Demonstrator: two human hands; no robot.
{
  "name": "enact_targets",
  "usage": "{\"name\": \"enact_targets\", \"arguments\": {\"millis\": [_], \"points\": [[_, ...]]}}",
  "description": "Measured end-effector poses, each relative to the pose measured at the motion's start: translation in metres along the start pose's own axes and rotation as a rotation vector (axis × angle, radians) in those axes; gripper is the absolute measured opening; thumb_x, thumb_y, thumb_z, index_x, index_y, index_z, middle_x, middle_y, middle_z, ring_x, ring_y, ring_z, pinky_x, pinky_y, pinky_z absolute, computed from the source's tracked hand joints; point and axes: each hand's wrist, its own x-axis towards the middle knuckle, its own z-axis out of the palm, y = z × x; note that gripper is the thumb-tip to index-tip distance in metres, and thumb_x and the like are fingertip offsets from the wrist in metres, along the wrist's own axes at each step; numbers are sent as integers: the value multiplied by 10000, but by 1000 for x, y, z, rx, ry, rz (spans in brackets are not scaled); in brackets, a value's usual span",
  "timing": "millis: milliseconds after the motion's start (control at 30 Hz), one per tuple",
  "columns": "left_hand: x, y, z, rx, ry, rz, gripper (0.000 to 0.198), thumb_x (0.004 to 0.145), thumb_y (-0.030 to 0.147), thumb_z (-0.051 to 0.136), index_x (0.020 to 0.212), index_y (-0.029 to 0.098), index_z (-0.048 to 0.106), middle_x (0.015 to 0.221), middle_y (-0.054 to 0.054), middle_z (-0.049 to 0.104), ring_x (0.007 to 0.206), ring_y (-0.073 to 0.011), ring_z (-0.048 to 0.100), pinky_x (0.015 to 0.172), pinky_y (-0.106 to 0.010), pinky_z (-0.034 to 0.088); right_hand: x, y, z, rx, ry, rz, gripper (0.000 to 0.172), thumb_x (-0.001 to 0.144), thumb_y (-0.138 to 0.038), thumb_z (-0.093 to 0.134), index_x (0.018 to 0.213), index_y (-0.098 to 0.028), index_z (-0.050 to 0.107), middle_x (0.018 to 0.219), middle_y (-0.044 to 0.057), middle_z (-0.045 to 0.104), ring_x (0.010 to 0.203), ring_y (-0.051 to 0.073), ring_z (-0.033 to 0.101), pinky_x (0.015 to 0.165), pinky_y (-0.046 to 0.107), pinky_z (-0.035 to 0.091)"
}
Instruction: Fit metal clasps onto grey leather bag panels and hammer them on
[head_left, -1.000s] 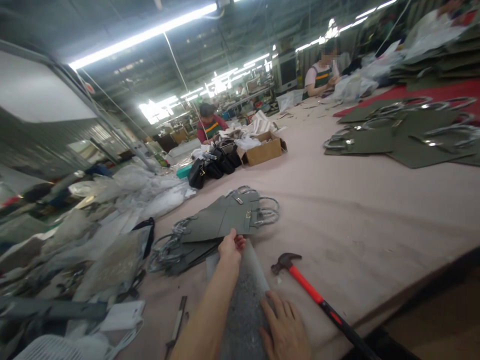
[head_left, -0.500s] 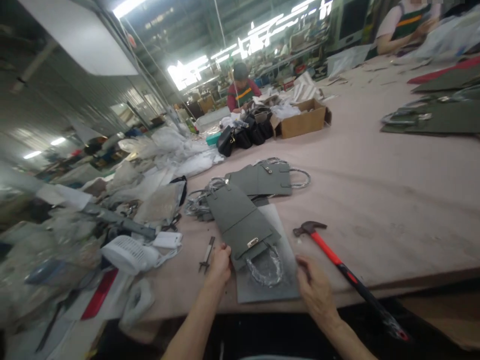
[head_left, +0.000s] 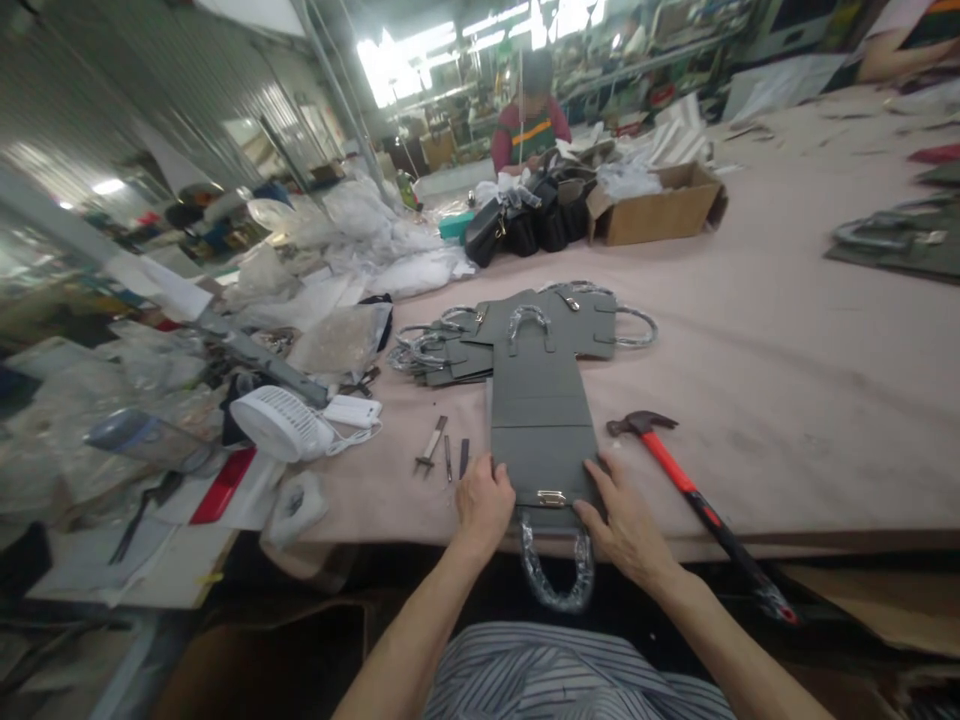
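Observation:
In front of me a flat grey bag panel (head_left: 544, 400) lies lengthwise, with a metal clasp (head_left: 551, 497) near its close end. Its plastic-wrapped near handle (head_left: 556, 585) hangs past the table edge; another wrapped handle (head_left: 529, 318) is at the far end. My left hand (head_left: 486, 497) is closed on the panel's left edge. My right hand (head_left: 626, 520) grips the right edge near the clasp, thumb and fingers on the panel. The board beneath is mostly hidden. To the right lies a claw hammer (head_left: 679, 480) with a red and black handle.
More grey bag panels (head_left: 465, 355) lie behind. Small tools (head_left: 431, 447) and a white fan (head_left: 281, 422) are on the left. Black bags (head_left: 525, 225) and a cardboard box (head_left: 660, 212) stand farther back, near a person (head_left: 529, 120). Another grey stack (head_left: 900, 240) is at right.
The panel has turned from slanted to nearly straight and come closer, its near handle now beyond the table edge. My right hand has moved from beside the board onto the panel.

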Motion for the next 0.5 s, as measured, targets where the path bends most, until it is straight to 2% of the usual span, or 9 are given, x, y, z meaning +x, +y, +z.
{"name": "enact_targets", "arguments": {"millis": [100,200,333,500], "points": [[-12,-8,1,96,-40,136,186,802,130,682,970,198,723,1091,-152,638,1178,-353,603,1101,-438,408,9,13,-3,15,-59,-22,613,971,-496,447,1468,-136,455,1594,207,312,1484,328,325,1180,538,358],[-24,-19,8,23,-22,203,284,861,140,587,1119,184,697,1253,-171,585,1267,-333,552,1154,-441,380,15,25,-5,29,-104,-60,655,961,-533,452,1491,-149,432,1624,203,268,1514,328,264,1197,551,321],[-32,-26,19,26,-30,215,356,919,150,484,1240,152,637,1429,-194,500,1385,-321,462,1197,-440,353,25,36,-4,23,-136,-91,693,961,-543,441,1510,-120,407,1644,215,229,1525,344,232,1199,561,308],[-30,-26,22,75,-19,221,384,949,152,423,1282,127,613,1471,-209,480,1399,-308,464,1200,-439,364,34,41,-1,11,-146,-117,673,974,-508,435,1534,-138,383,1663,187,206,1532,333,220,1203,539,319]]}}
